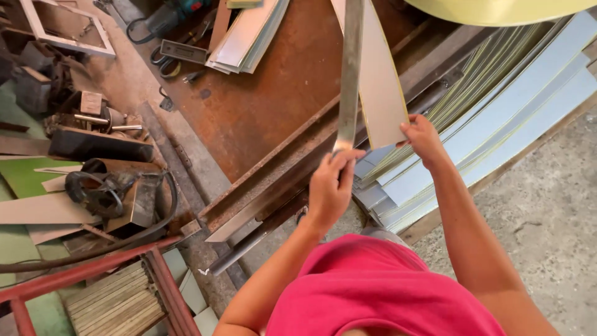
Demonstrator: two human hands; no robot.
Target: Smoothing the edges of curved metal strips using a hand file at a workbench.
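Observation:
My left hand [331, 185] grips the near end of a long narrow metal strip [350, 68] that runs up and away from me. My right hand [423, 138] pinches the near corner of a wider pale sheet strip [380, 87], which lies just right of the narrow one and partly behind it. Both hands are raised over the near edge of a rusty steel table [267, 106]. My pink shirt fills the bottom of the view.
A stack of pale grey sheet strips [497, 118] lies to the right on the concrete floor. More strips [245, 37] rest on the table's far side. Tools, a cable and scrap [99, 180] crowd the left; a red frame [93, 270] stands at lower left.

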